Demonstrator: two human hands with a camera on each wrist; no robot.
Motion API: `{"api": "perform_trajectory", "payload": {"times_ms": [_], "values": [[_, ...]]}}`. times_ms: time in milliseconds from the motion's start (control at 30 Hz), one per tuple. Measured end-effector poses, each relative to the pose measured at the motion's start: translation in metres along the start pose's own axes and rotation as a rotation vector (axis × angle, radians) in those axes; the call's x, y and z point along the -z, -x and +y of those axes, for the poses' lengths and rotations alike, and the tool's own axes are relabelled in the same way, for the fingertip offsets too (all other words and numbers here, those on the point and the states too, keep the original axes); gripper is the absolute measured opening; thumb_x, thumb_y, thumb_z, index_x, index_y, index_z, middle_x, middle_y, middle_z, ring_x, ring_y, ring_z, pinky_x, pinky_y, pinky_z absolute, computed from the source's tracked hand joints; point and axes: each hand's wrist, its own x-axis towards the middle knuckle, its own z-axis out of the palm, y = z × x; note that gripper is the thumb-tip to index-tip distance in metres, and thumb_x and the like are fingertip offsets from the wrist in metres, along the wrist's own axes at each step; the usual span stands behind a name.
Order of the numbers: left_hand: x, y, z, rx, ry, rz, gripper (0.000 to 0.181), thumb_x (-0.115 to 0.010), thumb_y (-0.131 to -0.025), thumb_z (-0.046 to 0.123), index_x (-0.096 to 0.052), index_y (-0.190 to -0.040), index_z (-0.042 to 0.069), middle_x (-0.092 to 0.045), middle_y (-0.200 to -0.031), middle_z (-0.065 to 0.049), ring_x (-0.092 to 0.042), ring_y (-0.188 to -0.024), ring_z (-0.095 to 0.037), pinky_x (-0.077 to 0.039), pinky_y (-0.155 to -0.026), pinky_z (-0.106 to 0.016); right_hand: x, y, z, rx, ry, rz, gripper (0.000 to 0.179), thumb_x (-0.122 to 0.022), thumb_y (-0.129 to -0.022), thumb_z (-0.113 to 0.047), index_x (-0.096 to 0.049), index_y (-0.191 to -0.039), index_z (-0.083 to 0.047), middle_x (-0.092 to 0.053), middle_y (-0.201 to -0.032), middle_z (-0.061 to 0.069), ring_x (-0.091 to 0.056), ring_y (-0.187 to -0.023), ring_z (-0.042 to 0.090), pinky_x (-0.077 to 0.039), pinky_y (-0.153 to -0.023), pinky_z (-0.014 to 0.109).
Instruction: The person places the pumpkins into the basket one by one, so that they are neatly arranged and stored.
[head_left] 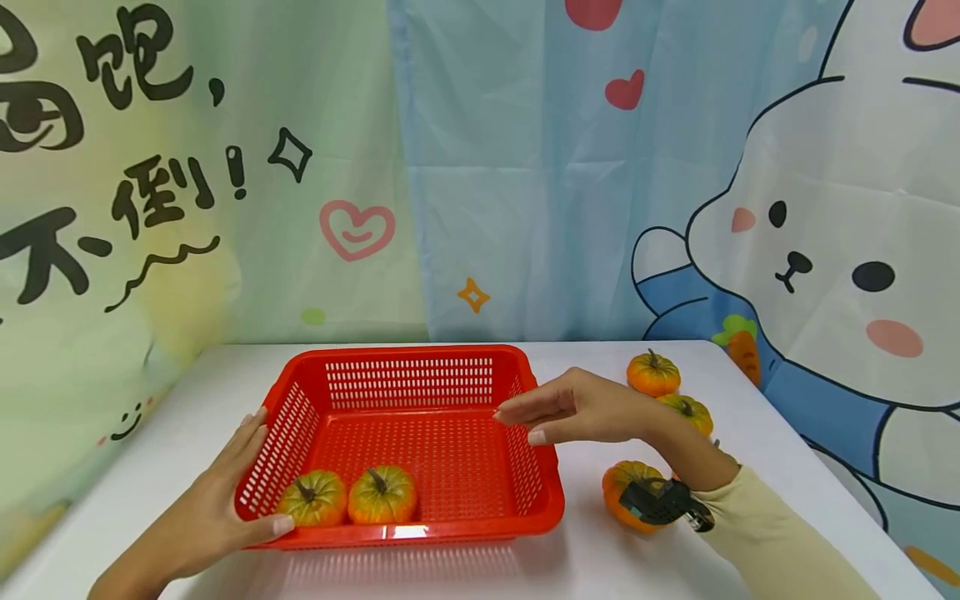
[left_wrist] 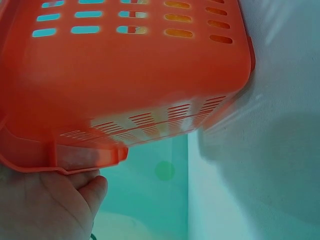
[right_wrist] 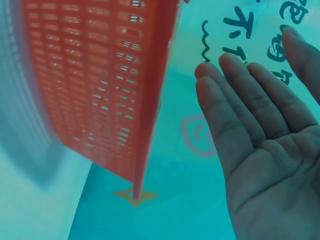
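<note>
A red plastic basket (head_left: pixel 465 533) with slotted walls stands on the white table. Inside it, at the front left, two small orange-and-green pumpkins (head_left: pixel 312 498) sit side by side. My left hand (head_left: pixel 213 500) holds the basket's front left corner, its thumb over the front rim; in the left wrist view its fingers (left_wrist: pixel 90 190) are at the underside of the rim. Over the right rim hovers my right hand (head_left: pixel 573 408), fingers extended and holding nothing. The right wrist view shows its bare palm (right_wrist: pixel 275 170) apart from the basket wall (right_wrist: pixel 100 85).
Right of the basket, more pumpkins lie on the table (head_left: pixel 585 533): one at the back (head_left: pixel 653 372), one just before it (head_left: pixel 688 412), and one nearer (head_left: pixel 630 492), partly behind the right wrist. A printed curtain (head_left: pixel 480 208) hangs behind the table.
</note>
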Motion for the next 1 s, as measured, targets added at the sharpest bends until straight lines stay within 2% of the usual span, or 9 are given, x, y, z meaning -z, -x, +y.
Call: {"api": "perform_trajectory", "payload": {"times_ms": [200,433,567,733,900,1000], "values": [[-0.001,0.002,-0.001,-0.005,0.001,0.001,0.109,-0.081,-0.074,0.037,-0.016,-0.154,0.000,-0.008,-0.161,-0.014,-0.007,-0.146,-0.035,-0.034,-0.091,-0.071,-0.001,0.017,0.007,0.003,0.002,0.064,0.042,-0.065,-0.094,-0.012,-0.059,-0.135,-0.004,-0.061,-0.130,0.012,-0.058,-0.119,0.026,-0.052,-0.085,0.037],[0.000,0.001,0.000,0.004,-0.026,-0.006,0.109,-0.080,-0.075,0.041,-0.018,-0.153,-0.004,-0.009,-0.161,-0.016,-0.011,-0.144,-0.039,-0.036,-0.091,-0.070,-0.003,0.039,0.015,-0.018,0.081,0.259,0.041,-0.065,-0.094,-0.015,-0.059,-0.134,-0.005,-0.060,-0.132,0.011,-0.058,-0.119,0.027,-0.053,-0.082,0.035],[0.000,0.000,0.001,-0.006,-0.024,-0.002,0.109,-0.080,-0.074,0.041,-0.018,-0.153,-0.004,-0.010,-0.160,-0.016,-0.011,-0.144,-0.038,-0.035,-0.091,-0.070,-0.004,0.053,0.022,-0.059,0.069,0.315,0.045,-0.064,-0.095,-0.017,-0.055,-0.137,-0.001,-0.058,-0.133,0.013,-0.059,-0.117,0.026,-0.054,-0.081,0.035],[0.000,0.001,0.000,-0.017,-0.010,0.007,0.109,-0.081,-0.074,0.039,-0.017,-0.153,-0.002,-0.010,-0.161,-0.015,-0.008,-0.145,-0.035,-0.034,-0.092,-0.071,-0.005,0.071,0.033,-0.091,0.056,0.355,0.045,-0.063,-0.096,-0.016,-0.054,-0.137,0.000,-0.059,-0.132,0.014,-0.060,-0.116,0.019,-0.053,-0.083,0.036],[-0.001,0.001,0.000,-0.016,0.006,0.002,0.109,-0.081,-0.074,0.038,-0.017,-0.154,0.001,-0.010,-0.161,-0.014,-0.006,-0.146,-0.034,-0.033,-0.093,-0.070,-0.007,0.093,0.045,-0.129,0.021,0.382,0.046,-0.064,-0.095,-0.014,-0.053,-0.136,0.003,-0.058,-0.132,0.017,-0.060,-0.114,0.010,-0.051,-0.086,0.030],[0.000,0.001,0.000,-0.013,0.010,0.004,0.109,-0.081,-0.074,0.038,-0.016,-0.155,0.001,-0.010,-0.161,-0.014,-0.006,-0.146,-0.033,-0.031,-0.094,-0.070,-0.008,0.103,0.051,-0.131,0.048,0.407,0.047,-0.065,-0.094,-0.012,-0.054,-0.137,0.000,-0.057,-0.134,0.017,-0.056,-0.118,0.004,-0.047,-0.090,0.025]]}}
